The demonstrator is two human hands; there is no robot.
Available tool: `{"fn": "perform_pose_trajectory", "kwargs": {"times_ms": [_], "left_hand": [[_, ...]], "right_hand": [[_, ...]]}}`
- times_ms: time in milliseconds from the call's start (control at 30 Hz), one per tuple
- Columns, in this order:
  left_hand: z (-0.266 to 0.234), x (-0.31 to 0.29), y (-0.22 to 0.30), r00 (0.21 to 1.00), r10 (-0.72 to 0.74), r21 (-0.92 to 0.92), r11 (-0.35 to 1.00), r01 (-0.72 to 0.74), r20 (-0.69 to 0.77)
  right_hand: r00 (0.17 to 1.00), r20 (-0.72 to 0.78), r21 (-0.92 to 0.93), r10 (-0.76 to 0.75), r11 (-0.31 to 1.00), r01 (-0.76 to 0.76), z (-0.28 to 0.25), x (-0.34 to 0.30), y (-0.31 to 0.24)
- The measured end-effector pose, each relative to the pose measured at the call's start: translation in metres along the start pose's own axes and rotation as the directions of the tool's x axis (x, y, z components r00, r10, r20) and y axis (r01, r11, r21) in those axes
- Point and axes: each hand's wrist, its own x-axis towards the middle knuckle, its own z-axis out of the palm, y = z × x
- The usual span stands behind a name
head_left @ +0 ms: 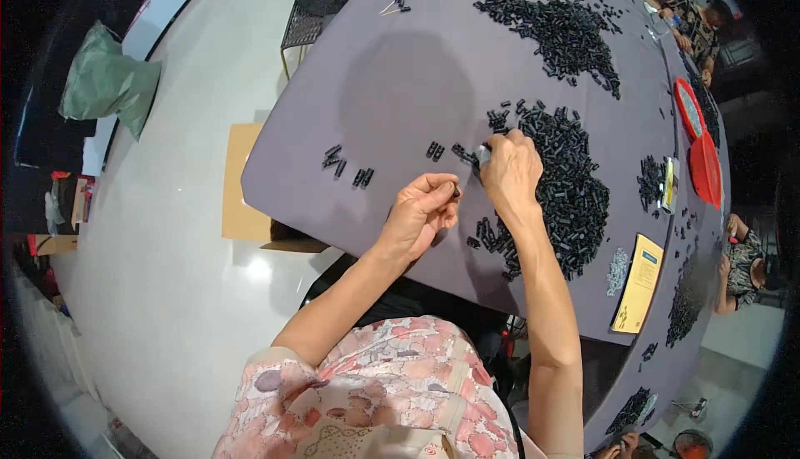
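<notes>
My left hand [423,215] is closed in a pinch around a small black cylindrical piece [456,190], held above the cloth near the table's front edge. To its right, my right hand [512,167] reaches over the left side of a large heap of similar black pieces [571,196]. Its fingers are bent together by something small and greyish [483,155], too unclear to name. Loose black pieces [463,153] lie beside those fingertips. A pair of pieces [435,150] rests farther left, and several more [333,160] are scattered beyond them.
More black pieces [567,38] are heaped at the far side. At the right are a yellow booklet [640,284], small clear bits [617,271] and a red tray [705,167]. Other people [742,263] sit along the right. A cardboard box [244,184] stands below the table's left edge.
</notes>
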Motion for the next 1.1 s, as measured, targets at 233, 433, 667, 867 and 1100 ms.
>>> {"fn": "perform_pose_trajectory", "kwargs": {"times_ms": [233, 433, 667, 867, 1100], "left_hand": [[0.005, 0.001, -0.001, 0.999, 0.012, -0.038, 0.999, -0.014, -0.05], [-0.001, 0.002, -0.001, 0.998, 0.022, 0.04, 0.999, -0.02, -0.066], [0.003, 0.003, -0.004, 0.996, 0.05, 0.11, 0.993, -0.042, -0.069], [0.004, 0.001, -0.005, 0.996, 0.07, 0.157, 0.986, -0.061, -0.055], [0.005, -0.005, -0.003, 0.999, 0.043, 0.118, 0.992, -0.041, -0.012]], "right_hand": [[0.989, -0.108, 0.147, -0.101, 0.982, 0.117, 0.0, -0.006, 0.005], [0.986, 0.153, 0.707, 0.068, 0.69, -0.157, -0.037, -0.057, -0.014], [0.933, 0.256, 0.812, 0.254, 0.467, -0.35, -0.034, -0.083, -0.032], [0.925, 0.253, 0.822, 0.283, 0.442, -0.36, -0.032, -0.081, -0.034], [0.899, 0.267, 0.859, 0.347, 0.337, -0.385, -0.027, -0.087, -0.037]]}}
